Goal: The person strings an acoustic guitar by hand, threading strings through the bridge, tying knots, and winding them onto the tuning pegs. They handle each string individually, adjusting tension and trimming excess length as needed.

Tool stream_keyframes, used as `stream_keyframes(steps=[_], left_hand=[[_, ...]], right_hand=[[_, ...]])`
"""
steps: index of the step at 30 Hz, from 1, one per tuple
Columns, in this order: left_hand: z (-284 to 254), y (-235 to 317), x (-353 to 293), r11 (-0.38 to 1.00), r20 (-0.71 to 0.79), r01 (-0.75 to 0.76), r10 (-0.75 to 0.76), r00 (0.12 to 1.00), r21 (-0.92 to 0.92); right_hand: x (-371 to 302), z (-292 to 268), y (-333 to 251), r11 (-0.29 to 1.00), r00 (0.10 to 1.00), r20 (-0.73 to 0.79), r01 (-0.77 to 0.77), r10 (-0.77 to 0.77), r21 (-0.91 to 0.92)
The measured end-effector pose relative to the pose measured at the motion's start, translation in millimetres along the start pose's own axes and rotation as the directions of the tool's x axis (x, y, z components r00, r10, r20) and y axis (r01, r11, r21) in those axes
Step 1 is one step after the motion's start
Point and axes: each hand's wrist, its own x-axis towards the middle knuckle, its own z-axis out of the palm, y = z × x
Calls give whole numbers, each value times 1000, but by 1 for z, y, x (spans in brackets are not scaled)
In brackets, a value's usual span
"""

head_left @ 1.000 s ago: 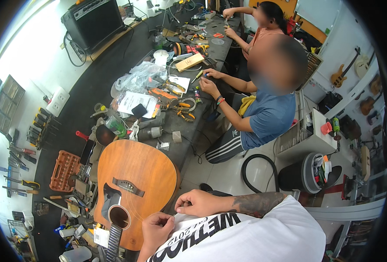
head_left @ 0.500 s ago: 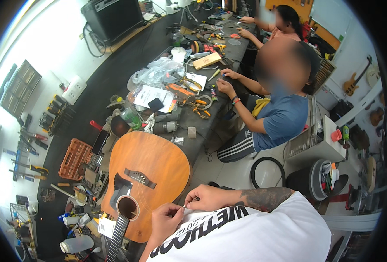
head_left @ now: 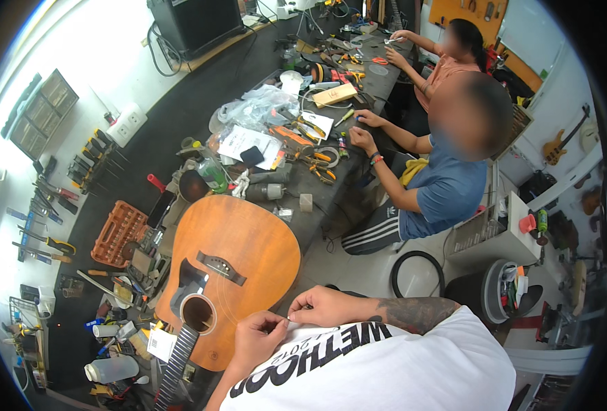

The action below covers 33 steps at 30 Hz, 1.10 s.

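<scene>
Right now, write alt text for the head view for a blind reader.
The wearer's left hand and right hand pinch close together beside a face-up acoustic guitar, any held item too small to tell. A co-worker in a blue T-shirt and another in an orange top are farther along the cluttered workbench.

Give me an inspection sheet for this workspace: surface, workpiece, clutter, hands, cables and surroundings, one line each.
Surface: dark bench, crowded.
Workpiece: guitar lying face up, white tag beside its neck.
Clutter: plastic bag, pliers, green bottle and orange case, among other things.
Hands: left hand and right hand close together at the guitar's edge, fingers pinched; anything held is too small to tell.
Cables: black cord hanging below the amplifier.
Surroundings: co-workers in blue and orange at the bench; black hose looped on the floor near a bin.
</scene>
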Motion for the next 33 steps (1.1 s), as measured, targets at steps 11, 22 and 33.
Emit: stream_keyframes(steps=[11,22,33], left_hand=[[5,-16,-10,999,14,-2,3,1000,-52],[4,-19,-9,998,148,-23,32,988,-66],[4,-4,-1,1000,173,-28,27,985,1]], right_hand=[[-1,9,7,999,999,32,-26,25,19],[-6,10,8,995,995,53,86,-89,45],[-10,2,4,998,998,35,55,-56,5]])
